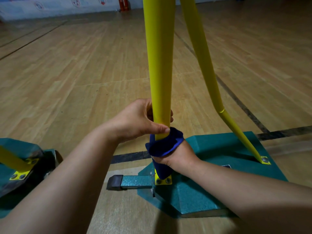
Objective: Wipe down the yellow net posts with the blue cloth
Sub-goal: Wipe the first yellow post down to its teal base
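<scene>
Gripping the yellow post (159, 65) low above its green base (211, 191), the left hand (136, 122) curled round it — the right hand (172, 154) clasped the blue cloth (160, 147) around the foot, open wooden floor (76, 73) beyond.

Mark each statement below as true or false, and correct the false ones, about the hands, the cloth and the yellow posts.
1. The right hand holds the blue cloth wrapped around the upright post. True.
2. The left hand rests flat on the floor. False: it grips the upright post just above the cloth.
3. The cloth sits near the bottom of the post, close to its bolted yellow plate. True.
4. The slanted post is also wrapped in cloth. False: it is bare.
5. The posts stand on a red base. False: the base is green.
</scene>
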